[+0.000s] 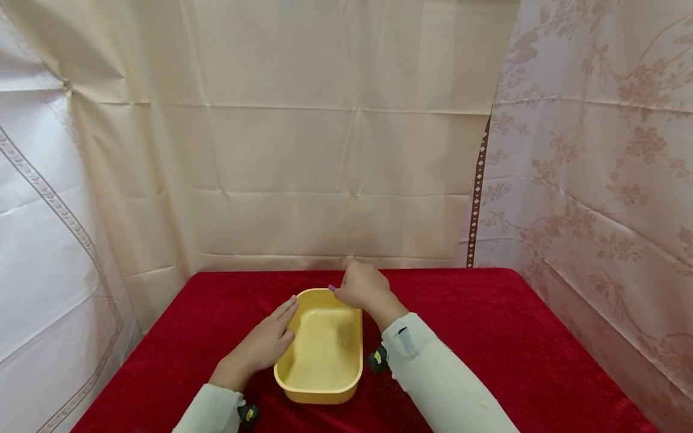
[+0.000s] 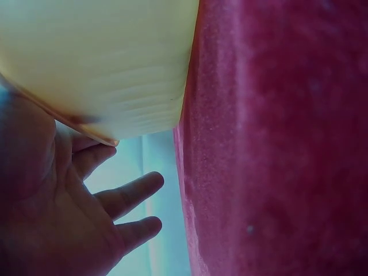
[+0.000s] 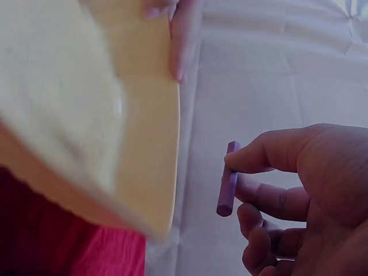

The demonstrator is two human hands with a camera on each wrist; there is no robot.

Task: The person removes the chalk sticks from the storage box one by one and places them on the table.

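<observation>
A yellow plastic tub, rectangular with rounded corners, stands on the red cloth. At its left rim is my left hand, fingers mostly straight and pointing forward, the thumb over the inner side. The left wrist view shows these fingers spread beside the tub wall. My right hand is over the tub's far right corner. Between thumb and forefinger it pinches a short purple stick with flat sides, crayon-like; the other fingers curl below. The stick's tip shows above the far rim in the head view.
A red velvety cloth covers the table. Behind it hangs a cream curtain. Patterned drapes close off the right side, with a white drape on the left.
</observation>
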